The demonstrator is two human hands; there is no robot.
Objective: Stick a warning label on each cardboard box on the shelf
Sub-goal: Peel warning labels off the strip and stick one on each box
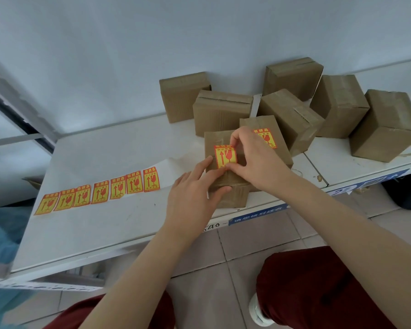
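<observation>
Knees in dark red trousers (318, 293) below; both hands at front brown cardboard box (230, 195) near the white metal shelf's (105, 224) front edge.
Left hand (192, 188): fingers straight, resting on the box; right hand (254, 160): thumb and forefinger curled, pinching red-and-yellow warning label (224, 156) lying on box top, upper edge lifted; labelled second box (259, 123) touching behind; backing strip of seven labels (100, 192) to the left; plain boxes (387, 124) behind.

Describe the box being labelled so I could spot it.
On the white shelf, find the group of cardboard boxes. It is the front box at the edge, under the left hand and right hand; only its warning label has a lifted top edge.
</observation>
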